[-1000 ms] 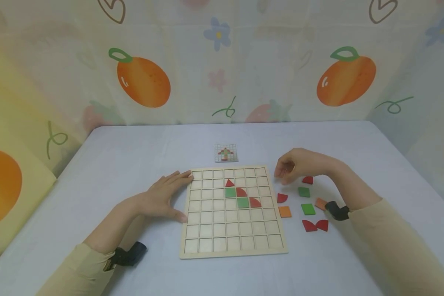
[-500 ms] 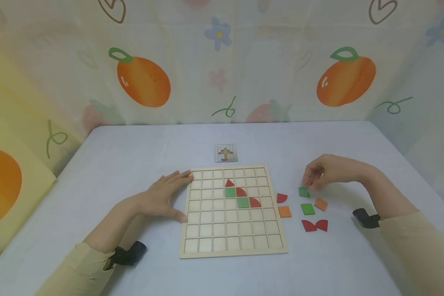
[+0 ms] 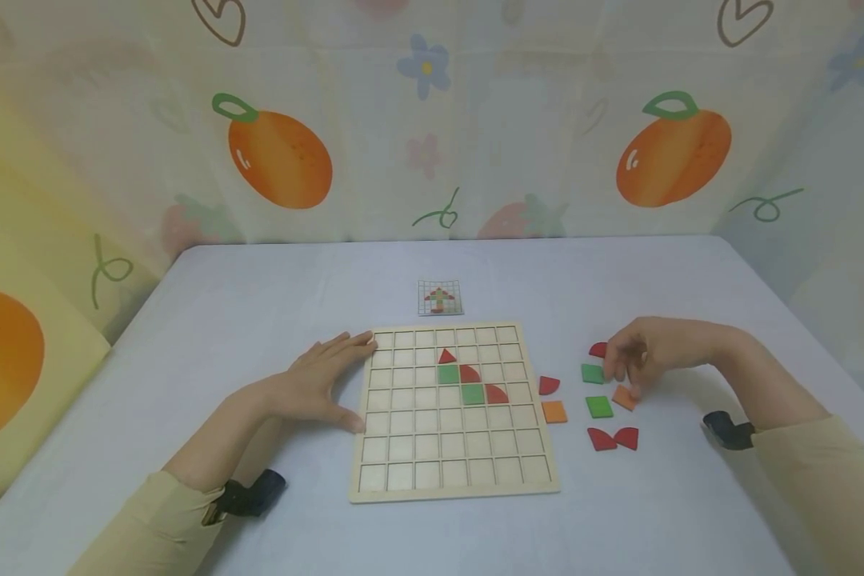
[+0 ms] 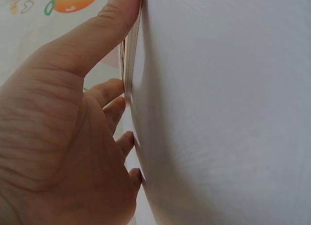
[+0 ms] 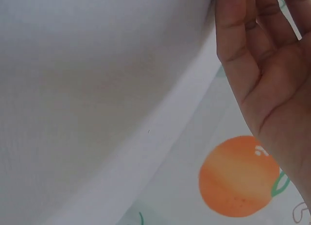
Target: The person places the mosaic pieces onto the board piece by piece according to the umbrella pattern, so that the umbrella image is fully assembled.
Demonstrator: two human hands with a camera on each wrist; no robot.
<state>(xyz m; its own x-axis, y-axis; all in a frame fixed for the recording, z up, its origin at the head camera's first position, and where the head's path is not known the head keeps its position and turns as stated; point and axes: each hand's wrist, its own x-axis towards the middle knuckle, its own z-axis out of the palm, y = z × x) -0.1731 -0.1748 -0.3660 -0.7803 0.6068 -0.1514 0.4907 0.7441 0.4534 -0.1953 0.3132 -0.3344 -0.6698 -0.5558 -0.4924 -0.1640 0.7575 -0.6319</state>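
A square wooden grid board (image 3: pixel 415 448) lies on the table. In its cells are a red triangle (image 3: pixel 446 357), two green squares, one being the upper green square (image 3: pixel 448 374), and two red quarter-round pieces. My left hand (image 3: pixel 306 388) rests against the board's left edge, fingers and thumb spread. To the right of the board, my right hand (image 3: pixel 658 352) is low over the loose pieces with fingers loosely bent. Its fingertips are right at a tilted orange square (image 3: pixel 623 400) and beside a green square (image 3: pixel 592 374). The right wrist view shows the fingers (image 5: pixel 232 30) but no piece.
Behind the board lies a small pattern card (image 3: pixel 439 298). Other loose pieces are an orange square (image 3: pixel 554 412), a bright green square (image 3: pixel 599 407), and several red quarter-rounds, including one near the board (image 3: pixel 549 386). A printed curtain (image 3: pixel 533 144) stands behind the table.
My right hand has moved from beside the board's right edge rightward and nearer, over the loose pieces. It passed over the far red piece, which shows again. My left hand stays put.
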